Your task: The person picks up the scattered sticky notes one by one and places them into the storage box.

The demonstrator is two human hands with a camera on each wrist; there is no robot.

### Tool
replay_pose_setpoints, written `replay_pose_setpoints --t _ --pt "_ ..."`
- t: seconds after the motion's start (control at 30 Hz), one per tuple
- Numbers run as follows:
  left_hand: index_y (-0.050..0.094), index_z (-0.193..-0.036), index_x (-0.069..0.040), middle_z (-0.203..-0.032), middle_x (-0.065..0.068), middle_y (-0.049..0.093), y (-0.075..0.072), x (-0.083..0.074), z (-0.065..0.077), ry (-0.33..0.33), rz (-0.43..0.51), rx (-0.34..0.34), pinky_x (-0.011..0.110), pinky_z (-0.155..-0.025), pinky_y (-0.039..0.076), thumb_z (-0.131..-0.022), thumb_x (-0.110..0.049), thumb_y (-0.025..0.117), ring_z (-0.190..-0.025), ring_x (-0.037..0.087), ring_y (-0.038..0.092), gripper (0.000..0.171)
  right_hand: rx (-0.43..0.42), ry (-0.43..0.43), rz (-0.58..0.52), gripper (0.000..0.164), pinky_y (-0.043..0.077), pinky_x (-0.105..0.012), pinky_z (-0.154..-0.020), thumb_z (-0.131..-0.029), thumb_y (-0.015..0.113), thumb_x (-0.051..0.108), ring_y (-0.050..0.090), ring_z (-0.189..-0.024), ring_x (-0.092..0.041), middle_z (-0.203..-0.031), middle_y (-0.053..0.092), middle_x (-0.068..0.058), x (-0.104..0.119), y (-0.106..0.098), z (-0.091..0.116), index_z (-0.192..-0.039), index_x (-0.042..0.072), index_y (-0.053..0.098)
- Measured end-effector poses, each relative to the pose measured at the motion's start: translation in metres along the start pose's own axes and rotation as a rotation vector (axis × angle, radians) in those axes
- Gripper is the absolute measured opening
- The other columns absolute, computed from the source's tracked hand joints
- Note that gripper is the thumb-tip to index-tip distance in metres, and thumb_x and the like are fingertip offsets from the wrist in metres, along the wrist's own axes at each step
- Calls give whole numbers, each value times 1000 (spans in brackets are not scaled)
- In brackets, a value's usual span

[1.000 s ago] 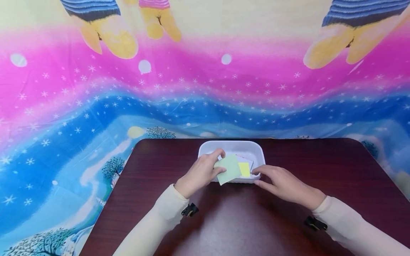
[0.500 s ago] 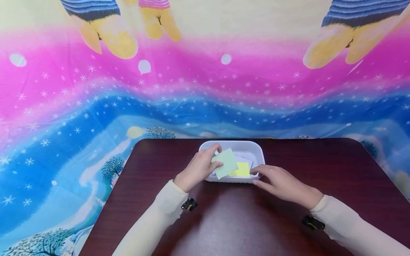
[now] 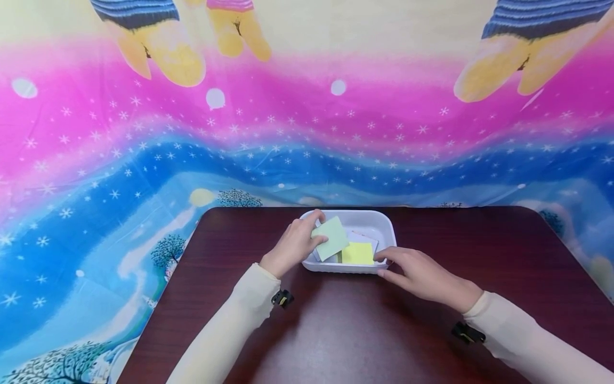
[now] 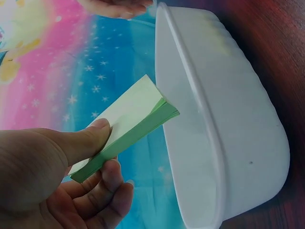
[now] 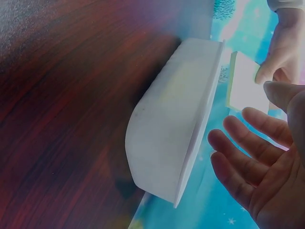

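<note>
My left hand [image 3: 291, 245] pinches a light green sticky note pad [image 3: 331, 238] between thumb and fingers, over the left part of a white plastic tub [image 3: 350, 268]. The left wrist view shows the pad [image 4: 131, 126] as a thick stack of sheets, tilted. Inside the tub lies a yellow sticky note pad [image 3: 357, 253], with a pale flat item [image 3: 370, 241] partly hidden behind it. My right hand [image 3: 422, 274] hovers by the tub's front right corner. In the right wrist view its fingers [image 5: 243, 160] are spread and loosely bent, holding nothing.
The tub stands near the far edge of a dark reddish-brown table [image 3: 312, 330]. Behind the table hangs a colourful printed cloth [image 3: 307, 122] with snowflakes. Black wrist cameras [image 3: 282, 298] sit at both cuffs.
My left hand has moved left and slightly away from me with the green pad, uncovering more of the yellow pad. The right hand has barely moved.
</note>
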State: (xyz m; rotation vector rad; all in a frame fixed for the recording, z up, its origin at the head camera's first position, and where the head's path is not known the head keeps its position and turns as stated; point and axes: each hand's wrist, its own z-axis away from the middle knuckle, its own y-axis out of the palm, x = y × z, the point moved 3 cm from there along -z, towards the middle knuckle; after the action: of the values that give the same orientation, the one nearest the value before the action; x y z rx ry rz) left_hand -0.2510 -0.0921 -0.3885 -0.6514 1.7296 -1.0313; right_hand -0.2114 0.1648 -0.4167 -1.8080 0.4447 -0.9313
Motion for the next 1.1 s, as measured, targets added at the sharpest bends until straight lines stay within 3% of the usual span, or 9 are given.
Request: replay_pose_setpoints --t 0.17,0.4,0.63,1.1 --pt "49 -113 -20 -80 -1 58 3 3 -5 -27 -9 19 27 -56 43 -85 -28 67 -61 14 48 34 4 2 -5 34 50 -35 -82 -87 63 34 60 -93 -10 -108 67 2 -1 -1 0 -115 15 65" --pt "48 -115 -20 -99 2 62 5 8 -14 -63 -35 41 28 -62 45 -85 -29 67 -71 15 53 36 7 0 -10 34 51 -34 -81 -87 63 33 60 -92 -9 -109 67 3 -2 -1 -2 -116 16 65" --pt "48 -115 -20 -99 2 60 10 13 -20 -105 -28 80 29 -62 46 -85 -28 66 -72 16 53 36 5 3 -14 33 51 -32 -79 -87 63 34 60 -91 -8 -108 67 2 -2 -1 -1 -116 18 65" --pt "50 -112 -18 -105 2 61 21 20 -24 -102 -29 109 31 -70 46 -84 -26 68 -79 16 54 34 1 14 -9 34 51 -33 -81 -86 64 33 59 -91 -7 -109 66 5 -1 -2 1 -116 17 65"
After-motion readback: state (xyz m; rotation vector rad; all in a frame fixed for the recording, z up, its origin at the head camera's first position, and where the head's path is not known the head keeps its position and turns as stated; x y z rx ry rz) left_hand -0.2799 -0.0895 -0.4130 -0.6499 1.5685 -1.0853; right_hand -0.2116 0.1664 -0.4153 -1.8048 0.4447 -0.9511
